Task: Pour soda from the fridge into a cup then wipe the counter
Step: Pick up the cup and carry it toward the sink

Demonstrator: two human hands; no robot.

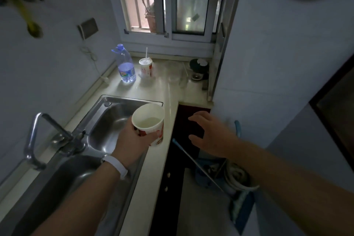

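Holding cup upright, left hand fingers wrapped round; bench strip just right; right hand spread, empty, farther right.

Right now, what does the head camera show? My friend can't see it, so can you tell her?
The left hand holds a paper cup with pale liquid in it over the edge of a steel sink, while the right hand hovers open beside the counter. Farther back stand a water bottle and a second cup with a straw, below a window.

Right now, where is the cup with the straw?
Head view: the cup with the straw stands at the counter's far end, left of centre, beside the water bottle, below the window.
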